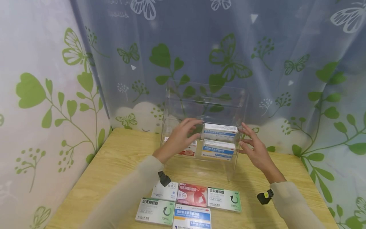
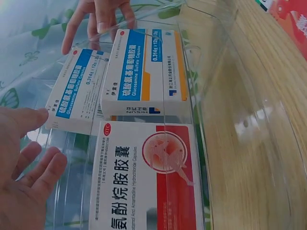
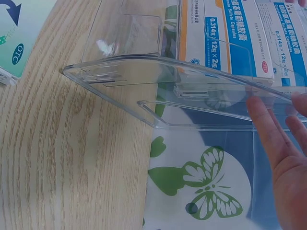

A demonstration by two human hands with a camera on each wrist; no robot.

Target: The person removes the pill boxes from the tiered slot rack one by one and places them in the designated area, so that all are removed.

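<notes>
A clear tiered display stand (image 1: 197, 163) holds medicine boxes. Two blue-and-white glucosamine capsule boxes, the upper box (image 1: 220, 131) and the lower box (image 1: 218, 149), sit on its right part, one behind the other. Left of the lower one is a red-and-white medicine box (image 2: 148, 177), partly covered by my arm in the head view. My left hand (image 1: 181, 135) reaches over the stand, its thumb tip right at the near end of the upper box and its fingers apart. At the stand's right side panel, my right hand (image 1: 255, 149) has its fingers extended, fingertips right at the clear edge.
In front of the stand several medicine boxes lie flat on the wooden table (image 1: 128, 152): a red box (image 1: 192, 195), a green-and-white box (image 1: 224, 199), another green-and-white box (image 1: 155, 211), a blue-striped box (image 1: 192, 217) and a white box (image 1: 168, 191). A patterned curtain (image 1: 188, 38) hangs behind.
</notes>
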